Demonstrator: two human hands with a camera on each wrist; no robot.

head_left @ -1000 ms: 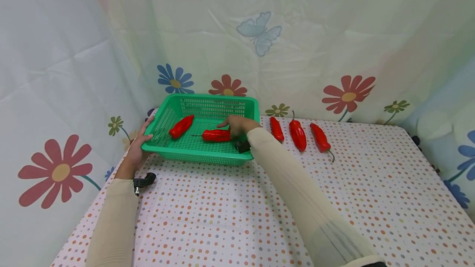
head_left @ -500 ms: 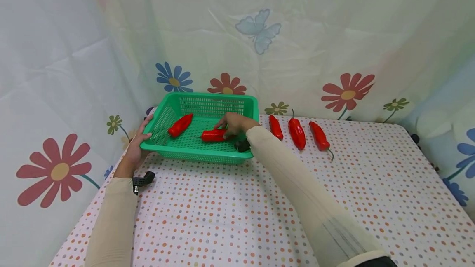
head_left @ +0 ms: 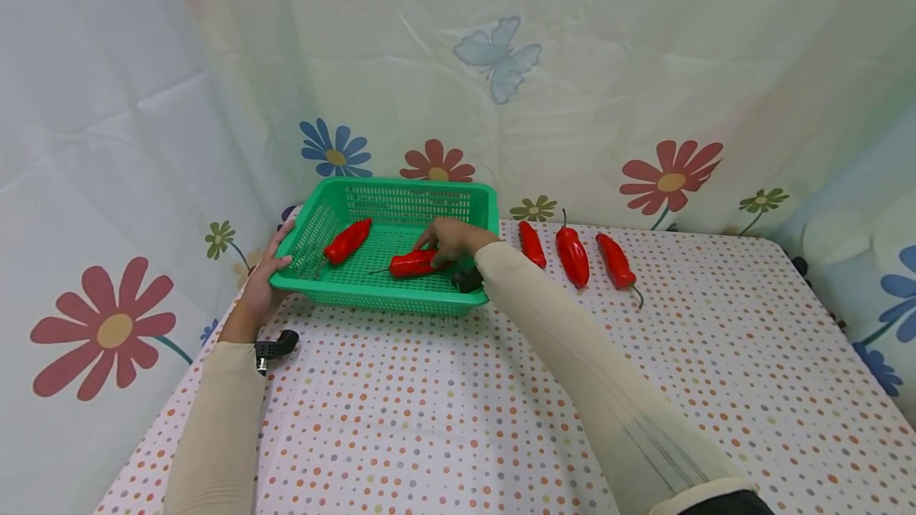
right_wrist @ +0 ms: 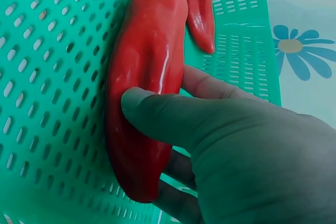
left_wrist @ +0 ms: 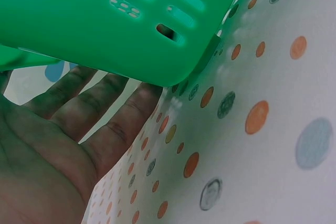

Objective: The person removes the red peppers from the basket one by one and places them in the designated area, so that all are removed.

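A green plastic basket (head_left: pixel 379 292) stands at the back left of the table, with two red peppers inside. My right hand (head_left: pixel 451 241) grips one, a long red pepper (right_wrist: pixel 147 72); in the right wrist view the thumb lies across its front and the fingers reach behind it. Its thin stem points left in the head view. The other red pepper (head_left: pixel 347 241) lies near the basket's left side. My left hand (head_left: pixel 265 280) rests against the basket's left wall, its fingers extended in the left wrist view and the fingertips hidden behind the green plastic.
Right of the basket, three more red peppers lie in a row: a near one (head_left: pixel 532 245), a middle one (head_left: pixel 573 257) and a far-right one (head_left: pixel 616 262). A white tablecloth (head_left: pixel 386 420) with coloured dots covers the table. Flower-printed curtains (head_left: pixel 587 86) hang behind and beside it.
My right hand's fingers have closed in on the pepper in the basket, which has tilted slightly, its stem end now lower. The left hand keeps its place at the basket.
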